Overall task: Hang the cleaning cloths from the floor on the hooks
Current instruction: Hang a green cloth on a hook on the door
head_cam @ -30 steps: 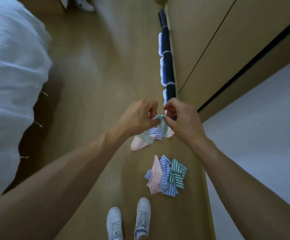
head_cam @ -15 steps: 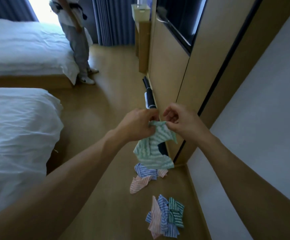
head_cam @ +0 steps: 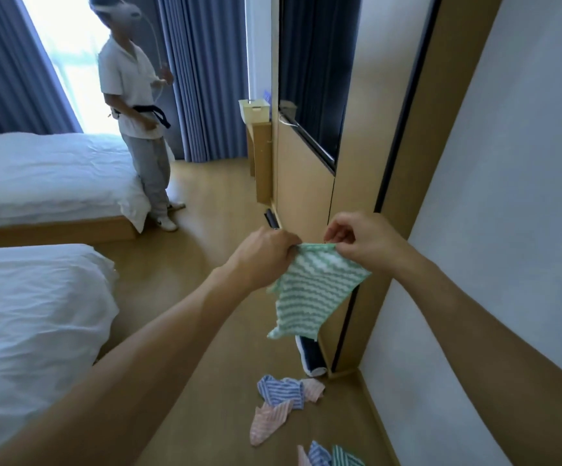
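Here, both hands pinching green cloth [head_cam: 313,290], striped cloths [head_cam: 283,403] on floor, wardrobe [head_cam: 306,183] beside

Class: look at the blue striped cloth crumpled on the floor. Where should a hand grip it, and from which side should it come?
Judging by its pose, pinch a raised fold of the blue striped cloth near its middle, coming from straight above. It lies crumpled, so ridges stand up for fingers, and pink cloths touch its edges, while the wall is close on the right.
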Action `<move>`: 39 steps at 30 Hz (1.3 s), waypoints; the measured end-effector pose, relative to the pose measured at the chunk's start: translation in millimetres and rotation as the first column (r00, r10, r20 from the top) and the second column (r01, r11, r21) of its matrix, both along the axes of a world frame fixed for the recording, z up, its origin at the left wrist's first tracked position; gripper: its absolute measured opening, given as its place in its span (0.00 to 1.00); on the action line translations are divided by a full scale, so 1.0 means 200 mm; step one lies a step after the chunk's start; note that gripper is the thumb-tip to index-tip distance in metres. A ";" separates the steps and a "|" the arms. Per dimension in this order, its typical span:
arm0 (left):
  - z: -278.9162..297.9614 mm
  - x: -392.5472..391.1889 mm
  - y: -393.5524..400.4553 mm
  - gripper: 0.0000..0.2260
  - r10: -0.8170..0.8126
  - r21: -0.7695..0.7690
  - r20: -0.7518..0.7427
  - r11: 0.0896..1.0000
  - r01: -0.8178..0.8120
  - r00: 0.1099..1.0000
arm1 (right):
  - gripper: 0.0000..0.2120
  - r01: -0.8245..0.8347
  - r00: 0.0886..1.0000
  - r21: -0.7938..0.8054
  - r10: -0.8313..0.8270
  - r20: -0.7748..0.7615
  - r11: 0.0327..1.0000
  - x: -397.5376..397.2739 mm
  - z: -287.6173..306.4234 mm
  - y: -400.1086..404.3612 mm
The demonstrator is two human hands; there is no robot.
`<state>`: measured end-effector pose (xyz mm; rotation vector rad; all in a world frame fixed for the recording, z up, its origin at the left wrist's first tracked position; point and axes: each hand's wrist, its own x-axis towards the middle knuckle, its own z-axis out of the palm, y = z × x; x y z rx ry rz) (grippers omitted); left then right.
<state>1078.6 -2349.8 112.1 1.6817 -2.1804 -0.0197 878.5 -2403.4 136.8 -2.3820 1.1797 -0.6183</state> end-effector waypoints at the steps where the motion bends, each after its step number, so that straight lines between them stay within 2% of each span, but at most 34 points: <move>1: 0.02 0.00 0.00 0.12 0.001 0.003 0.015 1.000 -0.001 1.000 | 0.13 0.001 0.999 -0.003 -0.001 -0.032 1.000 -0.01 0.01 -0.01; 4: 0.08 -0.01 0.00 0.12 0.015 0.008 0.040 1.000 -0.016 0.999 | 0.15 0.004 0.991 -0.022 -0.007 -0.135 1.000 -0.05 0.05 -0.02; 6: 0.10 -0.02 0.00 0.10 -0.001 -0.005 0.000 1.000 0.001 1.000 | 0.13 -0.001 0.987 -0.033 -0.004 -0.162 0.999 -0.08 0.06 -0.01; 10: 0.11 -0.08 -0.02 0.06 -0.058 0.009 -0.104 0.998 0.059 0.993 | 0.10 0.020 0.989 -0.078 -0.031 -0.148 0.997 -0.13 0.07 -0.01; 15: 0.12 -0.17 -0.09 0.07 -0.102 0.065 -0.103 0.992 0.109 0.989 | 0.10 0.060 0.992 -0.073 -0.068 -0.108 0.996 -0.21 0.02 0.00; 18: 0.12 -0.22 -0.13 0.07 -0.094 0.040 0.005 0.995 0.094 0.996 | 0.10 0.104 0.993 -0.088 -0.109 -0.055 0.991 -0.27 0.01 0.01; 21: 0.12 -0.26 -0.16 0.04 -0.105 -0.040 0.103 0.993 0.109 0.989 | 0.07 0.118 0.989 -0.137 -0.128 -0.070 0.984 -0.35 0.02 0.05; 25: 0.14 -0.34 -0.20 0.13 -0.272 -0.028 0.086 0.961 0.275 0.959 | 0.05 0.166 0.984 -0.121 -0.173 -0.052 0.979 -0.48 0.06 0.13; 27: 0.16 -0.38 -0.22 0.10 -0.340 0.026 0.110 0.940 0.339 0.934 | 0.06 0.170 0.975 -0.090 -0.181 -0.133 0.981 -0.55 0.09 0.19; 30: 0.16 -0.47 -0.24 0.07 -0.425 0.091 0.246 0.905 0.416 0.871 | 0.10 0.210 0.894 -0.144 -0.250 -0.373 0.967 -0.59 0.09 0.29; 32: 0.15 -0.53 -0.23 0.07 -0.489 0.094 0.286 0.870 0.484 0.824 | 0.10 0.273 0.821 -0.180 -0.326 -0.469 0.945 -0.61 0.08 0.36; 35: 0.14 -0.58 -0.20 0.12 -0.602 0.109 0.193 0.798 0.593 0.775 | 0.10 0.401 0.753 -0.170 -0.429 -0.499 0.900 -0.64 0.07 0.48; 39: 0.10 -0.67 -0.12 0.13 -0.711 0.167 0.148 0.703 0.691 0.688 | 0.10 0.528 0.692 -0.169 -0.537 -0.482 0.832 -0.66 0.05 0.71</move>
